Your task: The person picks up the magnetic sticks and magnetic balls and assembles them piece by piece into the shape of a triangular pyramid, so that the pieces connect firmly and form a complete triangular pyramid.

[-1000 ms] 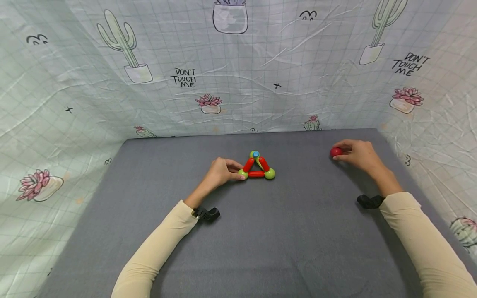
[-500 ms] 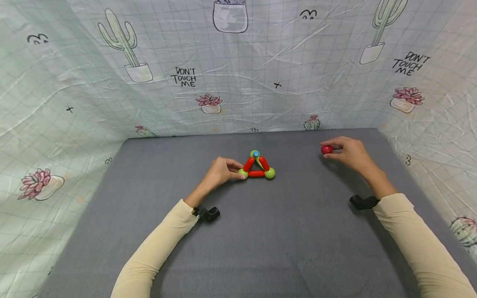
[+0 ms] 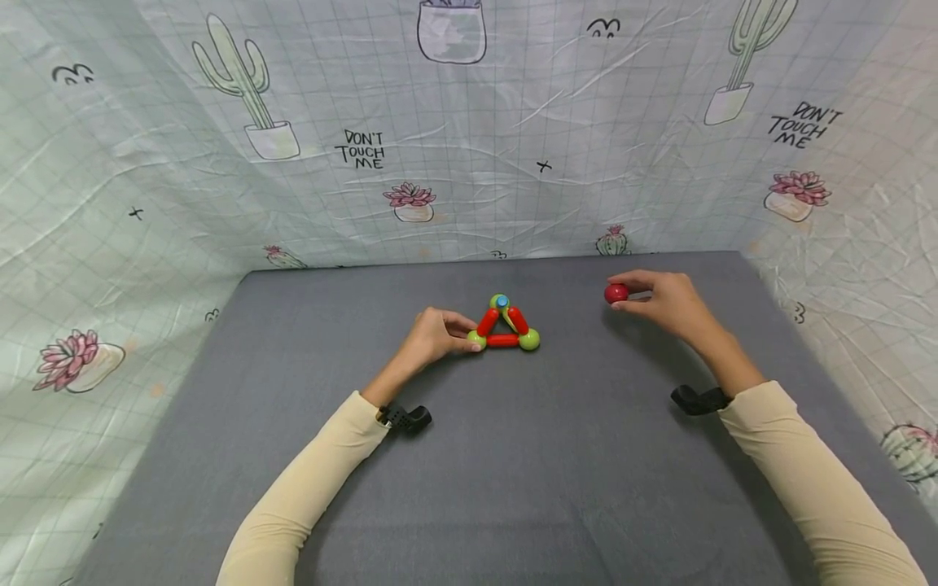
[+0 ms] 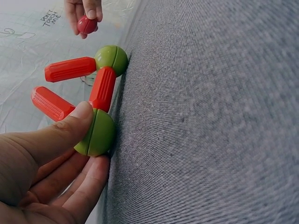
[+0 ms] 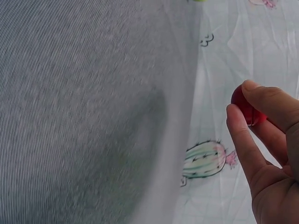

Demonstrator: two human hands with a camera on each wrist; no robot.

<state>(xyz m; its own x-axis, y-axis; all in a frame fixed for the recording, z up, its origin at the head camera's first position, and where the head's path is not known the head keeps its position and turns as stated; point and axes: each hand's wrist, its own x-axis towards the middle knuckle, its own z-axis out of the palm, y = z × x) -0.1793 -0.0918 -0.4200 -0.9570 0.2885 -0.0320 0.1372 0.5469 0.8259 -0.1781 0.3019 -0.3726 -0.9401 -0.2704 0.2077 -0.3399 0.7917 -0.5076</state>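
A toy structure of red rods point(image 3: 502, 341) and green balls point(image 3: 529, 339) stands on the grey table, two rods leaning up toward a blue-tipped top point(image 3: 501, 301). My left hand point(image 3: 434, 335) pinches its near left green ball point(image 4: 100, 133) between thumb and fingers. In the left wrist view, ridged red rods point(image 4: 103, 88) run from that ball to a second green ball point(image 4: 111, 60). To the right of the structure, my right hand point(image 3: 665, 301) holds a red ball point(image 3: 616, 294) between thumb and fingertips, with a shadow on the table below. The seam of the red ball point(image 5: 250, 107) shows in the right wrist view.
A grey cloth-covered table point(image 3: 469, 472) spreads under both arms. Behind it and at both sides hangs a pale curtain point(image 3: 484, 146) printed with cacti and lettering. Black wrist cameras point(image 3: 406, 419) sit on both wrists.
My right hand has moved left with the red ball, closer to the structure. My left hand and the structure have stayed in place.
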